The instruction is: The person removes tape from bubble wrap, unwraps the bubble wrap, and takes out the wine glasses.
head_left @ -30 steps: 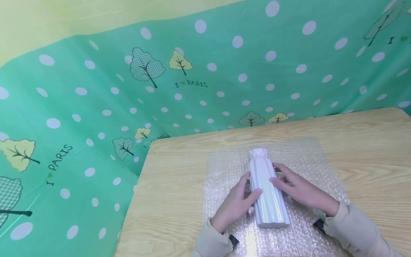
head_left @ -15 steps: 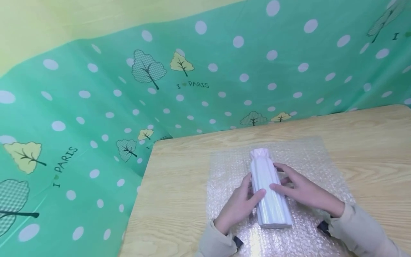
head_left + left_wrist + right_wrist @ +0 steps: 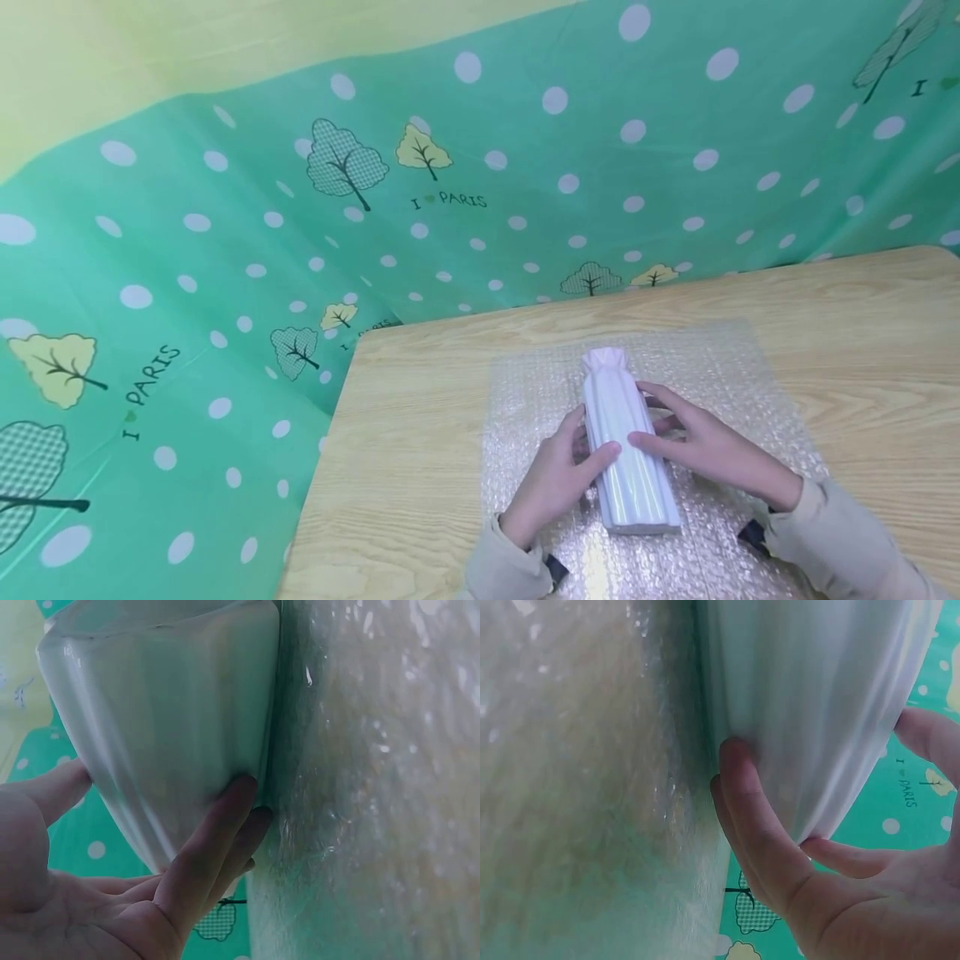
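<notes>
A fluted white vase (image 3: 628,454) with a pinkish, faceted neck lies on its side on a sheet of bubble wrap (image 3: 720,367). Its neck points to the far side and its base faces the person. My left hand (image 3: 553,479) holds the left flank, thumb on top and fingers along the side. From the opposite flank, my right hand (image 3: 705,442) grips it the same way, a little nearer the neck. In the left wrist view, fingertips touch the vase (image 3: 165,720) low beside the wrap. The right wrist view shows fingers against the vase's grooved wall (image 3: 802,712).
A light wood-grain table (image 3: 405,433) lies under the bubble wrap and extends to both sides. Behind and to the left hangs a green dotted cloth (image 3: 450,292) printed with trees. Dark straps (image 3: 753,537) show at the cuffs of the pale sleeves.
The head view has shifted slightly. Both hands stay on the vase, which keeps its place on the bubble wrap.
</notes>
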The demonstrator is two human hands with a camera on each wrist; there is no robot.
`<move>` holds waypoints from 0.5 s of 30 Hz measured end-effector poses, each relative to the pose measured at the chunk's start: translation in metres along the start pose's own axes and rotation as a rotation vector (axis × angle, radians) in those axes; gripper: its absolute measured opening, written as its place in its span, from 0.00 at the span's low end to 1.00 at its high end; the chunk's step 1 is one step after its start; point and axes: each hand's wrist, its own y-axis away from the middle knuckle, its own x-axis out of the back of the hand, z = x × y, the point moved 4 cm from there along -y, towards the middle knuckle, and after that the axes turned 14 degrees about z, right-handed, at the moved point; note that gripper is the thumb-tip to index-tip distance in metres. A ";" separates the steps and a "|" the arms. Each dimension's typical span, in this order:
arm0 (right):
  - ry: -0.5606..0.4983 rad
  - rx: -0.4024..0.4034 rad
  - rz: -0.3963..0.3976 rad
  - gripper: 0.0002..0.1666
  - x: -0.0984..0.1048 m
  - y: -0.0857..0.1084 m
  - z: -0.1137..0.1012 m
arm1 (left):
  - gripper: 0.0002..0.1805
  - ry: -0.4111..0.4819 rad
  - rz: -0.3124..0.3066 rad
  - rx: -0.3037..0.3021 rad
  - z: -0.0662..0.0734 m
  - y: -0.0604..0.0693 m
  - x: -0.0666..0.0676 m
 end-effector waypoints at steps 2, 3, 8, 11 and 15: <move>-0.003 0.006 0.003 0.47 0.000 0.001 0.000 | 0.40 -0.004 0.011 0.005 0.000 0.000 0.001; -0.006 0.009 0.004 0.47 0.000 0.001 -0.001 | 0.41 -0.003 0.015 0.010 0.000 0.000 0.001; -0.011 0.026 0.015 0.48 0.000 0.002 -0.002 | 0.42 0.026 0.030 0.013 0.001 0.001 0.003; -0.002 0.047 0.033 0.48 0.000 0.002 -0.004 | 0.43 0.068 0.038 0.014 0.002 0.000 0.005; 0.019 0.085 0.056 0.48 0.001 0.001 -0.006 | 0.44 0.115 0.061 0.028 0.003 -0.003 0.006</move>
